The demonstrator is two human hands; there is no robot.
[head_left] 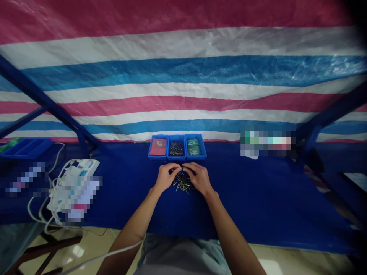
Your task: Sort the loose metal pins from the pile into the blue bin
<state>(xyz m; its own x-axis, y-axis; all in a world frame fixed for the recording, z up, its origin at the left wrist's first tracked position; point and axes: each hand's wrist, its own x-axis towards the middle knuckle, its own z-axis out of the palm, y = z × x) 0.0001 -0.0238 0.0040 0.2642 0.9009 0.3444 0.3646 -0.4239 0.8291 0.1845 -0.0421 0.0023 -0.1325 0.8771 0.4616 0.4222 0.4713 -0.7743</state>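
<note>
The desk (258,198) has its rear edge along a striped sheet (183,72), which closes off reach beyond that line. The front edge runs just before the operator's body. Lateral room is greatest to the right, where the blue surface extends from the right forearm toward the right frame bar (329,114). To the left, room ends at the power strips (88,168).

The left hand (167,176) and the right hand (200,177) are positioned near the middle of the desk, fingertips almost meeting. On each hand, thumb and index finger are closed in a pinch. A thin piece (184,168) is held between both sets of fingertips; it is too small to identify. The pile of thin metal pieces (182,184) lies on the desk between and just below the hands.

Three adjoining bins limit forward movement: the left bin (157,157) contains a red item, the middle bin (176,157) dark thin pieces, the right bin (196,157) green-and-clear packets.

White cables (40,217) hang over the front edge at left. A pale cable (106,255) crosses the left forearm. The left frame bar (25,85) slants down to the rear.
</note>
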